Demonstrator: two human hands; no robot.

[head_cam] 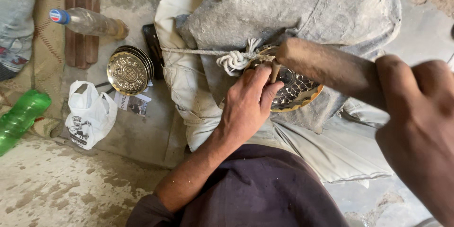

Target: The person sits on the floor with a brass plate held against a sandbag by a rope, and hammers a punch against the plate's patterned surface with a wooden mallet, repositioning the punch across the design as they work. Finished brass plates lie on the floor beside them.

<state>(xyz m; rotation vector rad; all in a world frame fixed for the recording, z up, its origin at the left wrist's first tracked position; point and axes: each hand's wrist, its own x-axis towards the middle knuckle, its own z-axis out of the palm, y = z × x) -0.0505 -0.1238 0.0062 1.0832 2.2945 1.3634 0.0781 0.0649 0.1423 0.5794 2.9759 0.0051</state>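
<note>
My left hand (248, 106) pinches a small metal punch (275, 70) upright on an embossed round metal plate (295, 95), which rests on a grey cloth-covered block. My right hand (418, 128) grips a thick wooden mallet (326, 66), raised close to the camera, its head end just above the punch's top. A knotted white rope (235, 58) ties the cloth next to the plate. My forearm hides the plate's left part.
A stack of finished engraved round plates (127, 72) lies on the floor to the left. Near it are a white plastic bag (90, 113), a clear bottle (90, 21), a green bottle (21, 116), a wooden board (81, 19) and a dark phone (153, 42).
</note>
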